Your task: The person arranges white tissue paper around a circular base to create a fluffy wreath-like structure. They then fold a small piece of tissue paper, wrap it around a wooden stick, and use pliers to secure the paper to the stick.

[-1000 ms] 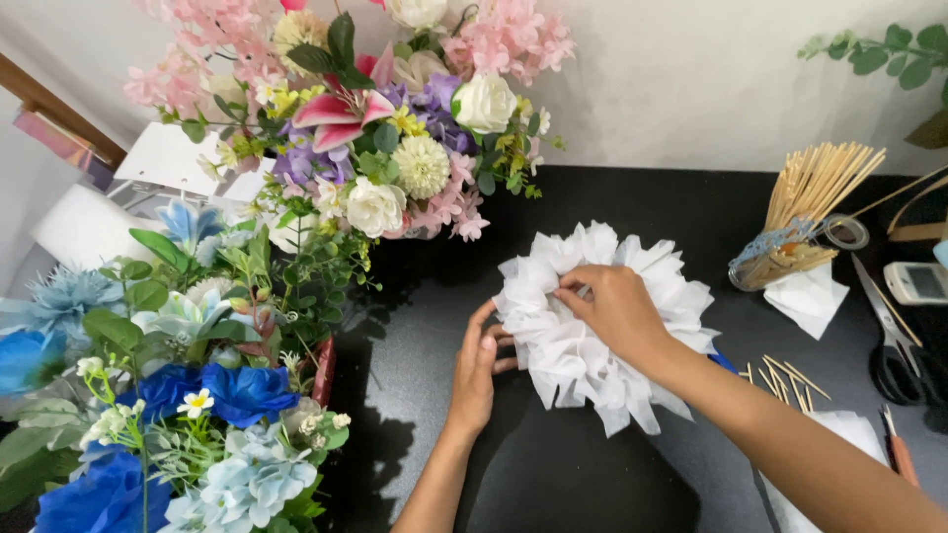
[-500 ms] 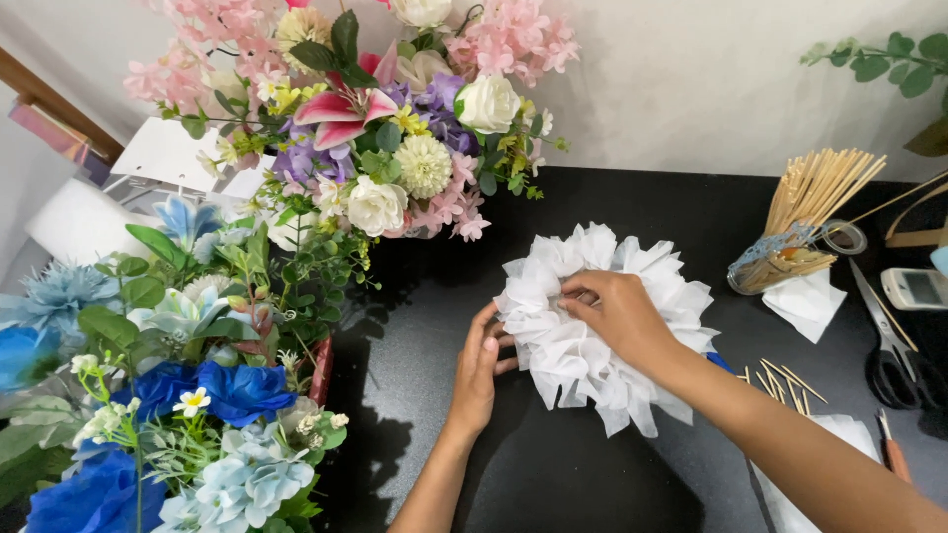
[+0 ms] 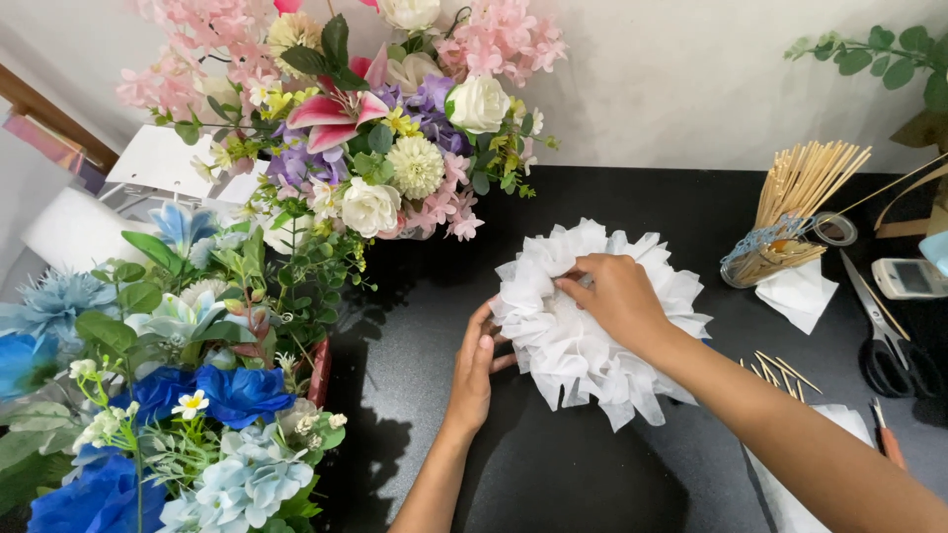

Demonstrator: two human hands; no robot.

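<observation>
Little shift since earlier frames: right hand stays atop white ruffled paper flower, fingertips pinching layer near centre, seemingly to tease it up. Left hand stays flat against flower's left edge, fingers straight, bracing it. Flower sits mid black worktop, bouquets left, skewer bundle, scissors right.
</observation>
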